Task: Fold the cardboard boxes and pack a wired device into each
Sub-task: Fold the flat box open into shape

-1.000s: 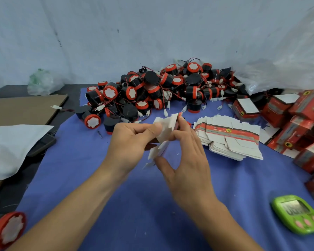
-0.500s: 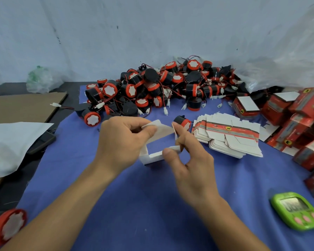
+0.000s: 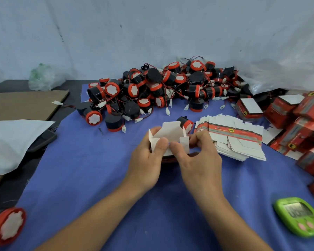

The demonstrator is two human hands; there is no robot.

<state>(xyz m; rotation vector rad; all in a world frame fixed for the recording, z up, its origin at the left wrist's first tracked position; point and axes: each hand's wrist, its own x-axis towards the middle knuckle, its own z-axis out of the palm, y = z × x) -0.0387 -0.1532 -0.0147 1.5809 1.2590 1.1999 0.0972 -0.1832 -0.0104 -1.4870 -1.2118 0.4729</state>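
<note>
A small cardboard box [image 3: 170,132], white inside and red outside, stands opened up on the blue cloth with its flaps raised. My left hand [image 3: 149,160] grips its left side, thumb pressed on a front flap. My right hand [image 3: 198,158] grips its right side, thumb on the same flap. One black-and-red wired device [image 3: 186,124] lies just behind the box. A big pile of wired devices [image 3: 161,87] fills the back of the cloth. A stack of flat boxes [image 3: 234,138] lies to the right of my hands.
Folded red boxes [image 3: 294,120] crowd the right edge. A green timer [image 3: 301,216] sits at the front right. A red-and-white device [image 3: 7,227] lies at the front left. Brown cardboard [image 3: 22,104] and a white bag [image 3: 9,140] lie left; clear plastic [image 3: 288,69] back right.
The box went from a flat blank held up between my hands to an opened shape set down on the cloth. Both thumbs moved onto its front flap.
</note>
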